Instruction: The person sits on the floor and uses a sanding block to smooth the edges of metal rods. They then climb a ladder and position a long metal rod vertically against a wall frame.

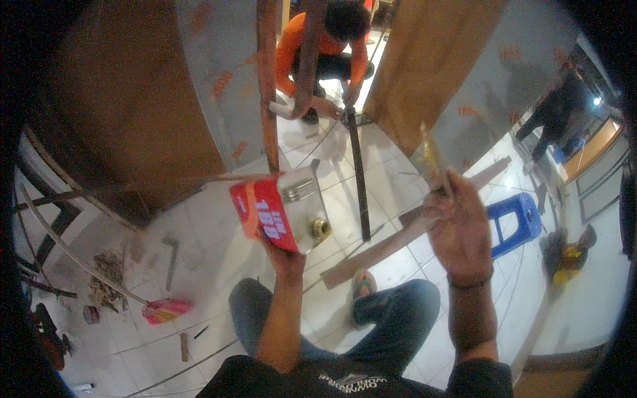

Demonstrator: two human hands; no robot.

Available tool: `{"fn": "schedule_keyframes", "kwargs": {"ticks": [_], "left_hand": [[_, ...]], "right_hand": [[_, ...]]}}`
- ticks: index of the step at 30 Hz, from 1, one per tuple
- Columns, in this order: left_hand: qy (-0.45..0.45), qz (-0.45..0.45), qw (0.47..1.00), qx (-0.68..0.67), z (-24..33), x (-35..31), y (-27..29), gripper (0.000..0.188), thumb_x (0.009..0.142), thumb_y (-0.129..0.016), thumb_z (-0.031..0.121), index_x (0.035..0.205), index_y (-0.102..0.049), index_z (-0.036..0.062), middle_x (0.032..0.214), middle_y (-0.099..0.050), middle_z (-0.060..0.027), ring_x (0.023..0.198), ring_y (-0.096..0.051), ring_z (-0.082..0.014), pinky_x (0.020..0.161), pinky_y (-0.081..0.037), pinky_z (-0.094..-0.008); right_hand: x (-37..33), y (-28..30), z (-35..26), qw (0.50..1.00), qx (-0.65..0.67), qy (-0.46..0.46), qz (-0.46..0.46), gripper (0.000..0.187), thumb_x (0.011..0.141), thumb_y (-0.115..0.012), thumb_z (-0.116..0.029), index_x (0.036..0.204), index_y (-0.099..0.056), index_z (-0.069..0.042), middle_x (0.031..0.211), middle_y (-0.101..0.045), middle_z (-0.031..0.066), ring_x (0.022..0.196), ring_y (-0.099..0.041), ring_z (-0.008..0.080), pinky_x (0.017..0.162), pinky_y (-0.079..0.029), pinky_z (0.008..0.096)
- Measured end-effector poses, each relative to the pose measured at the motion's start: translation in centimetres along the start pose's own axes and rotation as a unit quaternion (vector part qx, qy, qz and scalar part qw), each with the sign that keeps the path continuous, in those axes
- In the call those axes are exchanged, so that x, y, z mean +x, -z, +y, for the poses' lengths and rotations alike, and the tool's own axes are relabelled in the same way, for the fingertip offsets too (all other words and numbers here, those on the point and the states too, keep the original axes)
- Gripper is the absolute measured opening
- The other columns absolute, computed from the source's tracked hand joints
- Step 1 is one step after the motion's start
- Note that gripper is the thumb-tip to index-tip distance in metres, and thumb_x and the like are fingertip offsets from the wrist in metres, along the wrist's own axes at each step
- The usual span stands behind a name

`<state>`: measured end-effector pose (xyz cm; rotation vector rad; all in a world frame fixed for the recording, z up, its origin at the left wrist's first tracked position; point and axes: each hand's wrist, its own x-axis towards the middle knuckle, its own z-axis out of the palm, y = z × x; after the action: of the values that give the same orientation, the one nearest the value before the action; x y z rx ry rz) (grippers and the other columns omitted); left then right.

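My left hand [285, 254] is wrapped round the lower side of a rectangular metal can [300, 192], held up in front of my knees. The can has a red label on its left side and a bare silver face with a round brass-coloured neck toward the right. To the right, my raised right hand [459, 232] grips a slim stick-like tool [430, 154] with a yellowish upper part. The tool points up and is smeared by motion, so its exact kind cannot be made out. Can and tool are well apart.
A co-worker in orange [332, 40] crouches ahead, hands at a dark long strip [358, 176]. A wooden board [371, 255] and a blue plastic stool [524, 219] are on the tiled floor. A pink-red broom head [166, 310] lies left. Large panels [434, 60] stand on both sides.
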<state>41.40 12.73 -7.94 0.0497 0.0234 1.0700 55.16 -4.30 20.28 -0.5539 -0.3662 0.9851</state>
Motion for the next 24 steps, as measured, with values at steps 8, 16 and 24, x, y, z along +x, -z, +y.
{"fn": "schedule_keyframes", "kwargs": {"ticks": [8,16,24], "left_hand": [[-0.297,-0.035,0.587,0.753,-2.4,-0.7,5.7,0.079,0.076,-0.066,0.051,0.137,-0.041,0.0077,0.134,-0.046,-0.0142,0.12,-0.047,-0.035,0.103,-0.039,-0.0475],[-0.24,0.024,0.655,0.716,-1.8,-2.3,11.9,0.084,0.062,-0.075,0.046,0.128,-0.046,0.0036,0.125,-0.048,-0.0188,0.115,-0.047,-0.0355,0.097,-0.041,-0.0461],[-0.169,0.024,0.627,0.76,-2.5,-3.5,19.7,0.066,0.067,-0.07,0.042,0.121,-0.055,0.0071,0.122,-0.057,-0.0171,0.116,-0.051,-0.0359,0.106,-0.036,-0.0418]], "right_hand": [[2.3,-1.3,-0.6,0.996,-0.07,0.037,0.033,0.02,0.098,-0.053,-0.015,0.114,-0.057,-0.003,0.105,-0.063,0.0067,0.073,-0.057,0.0129,0.063,-0.048,0.0213],[3.1,0.9,1.3,0.873,-0.468,0.139,-0.001,0.03,0.098,-0.052,-0.014,0.125,-0.052,-0.001,0.119,-0.057,0.0118,0.102,-0.056,0.0184,0.081,-0.05,0.0262],[2.9,6.0,1.9,0.996,-0.09,-0.005,-0.012,0.029,0.101,-0.045,-0.017,0.123,-0.051,0.001,0.108,-0.059,0.0117,0.092,-0.058,0.0163,0.08,-0.05,0.0296]]}}
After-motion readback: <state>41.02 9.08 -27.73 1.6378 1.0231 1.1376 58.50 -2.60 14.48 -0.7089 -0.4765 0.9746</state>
